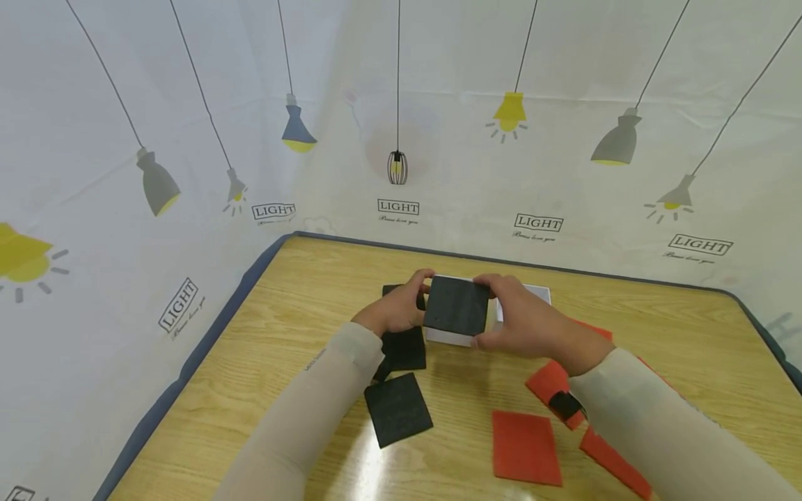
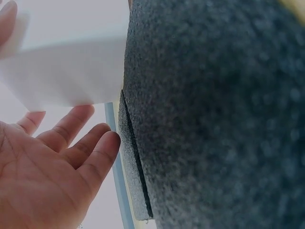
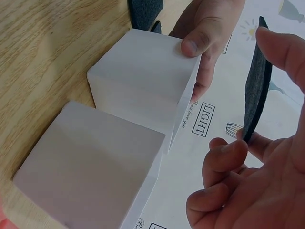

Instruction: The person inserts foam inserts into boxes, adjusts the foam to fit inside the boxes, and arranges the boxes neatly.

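In the head view my right hand [image 1: 529, 320] pinches a thin black foam square [image 1: 457, 305] by its edges, between thumb and fingertips in the right wrist view. The square overlaps a white box [image 1: 447, 337] in the head view. My left hand [image 1: 401, 306] holds that box at its side, with the thumb on top of the white box [image 3: 143, 57] in the right wrist view. In the left wrist view, left fingertips [image 2: 81, 112] touch the box's lower edge. A second white box [image 3: 90, 162] stands beside the first; mostly my right hand hides it in the head view.
More black foam squares [image 1: 399, 410] lie on the wooden table [image 1: 288, 313] around my left forearm. Several red foam squares [image 1: 526, 445] lie near my right forearm, one with a small black piece [image 1: 565, 405] on it. A lamp-printed white curtain [image 1: 451, 188] surrounds the table.
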A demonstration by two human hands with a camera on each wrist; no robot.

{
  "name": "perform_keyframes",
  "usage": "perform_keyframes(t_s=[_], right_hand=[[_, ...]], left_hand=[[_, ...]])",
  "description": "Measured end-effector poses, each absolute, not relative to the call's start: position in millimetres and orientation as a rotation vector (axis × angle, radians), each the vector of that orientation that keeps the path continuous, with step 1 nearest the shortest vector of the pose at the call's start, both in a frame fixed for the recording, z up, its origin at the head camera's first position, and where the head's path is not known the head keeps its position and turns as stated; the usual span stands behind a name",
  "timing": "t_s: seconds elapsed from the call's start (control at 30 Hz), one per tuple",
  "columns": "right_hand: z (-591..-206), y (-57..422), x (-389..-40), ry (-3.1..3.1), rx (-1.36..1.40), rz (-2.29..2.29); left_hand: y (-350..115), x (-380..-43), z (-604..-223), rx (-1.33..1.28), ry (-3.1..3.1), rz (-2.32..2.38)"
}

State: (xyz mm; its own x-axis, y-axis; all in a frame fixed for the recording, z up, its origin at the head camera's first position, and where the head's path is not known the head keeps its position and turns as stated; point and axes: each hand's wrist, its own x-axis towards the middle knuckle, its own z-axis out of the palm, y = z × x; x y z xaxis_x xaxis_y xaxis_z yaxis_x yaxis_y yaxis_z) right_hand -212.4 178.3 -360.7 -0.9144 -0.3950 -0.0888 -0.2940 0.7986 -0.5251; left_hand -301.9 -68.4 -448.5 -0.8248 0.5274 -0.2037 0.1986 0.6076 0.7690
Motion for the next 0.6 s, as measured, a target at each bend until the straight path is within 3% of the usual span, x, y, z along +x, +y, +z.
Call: perform_keyframes(t_s=[0.6], right_hand=[[-360.4, 182.4, -221.9, 2.754, -0.58, -0.762]], left_hand=[[-67.3, -298.8, -445.2, 0.558, 2.408, 1.111]])
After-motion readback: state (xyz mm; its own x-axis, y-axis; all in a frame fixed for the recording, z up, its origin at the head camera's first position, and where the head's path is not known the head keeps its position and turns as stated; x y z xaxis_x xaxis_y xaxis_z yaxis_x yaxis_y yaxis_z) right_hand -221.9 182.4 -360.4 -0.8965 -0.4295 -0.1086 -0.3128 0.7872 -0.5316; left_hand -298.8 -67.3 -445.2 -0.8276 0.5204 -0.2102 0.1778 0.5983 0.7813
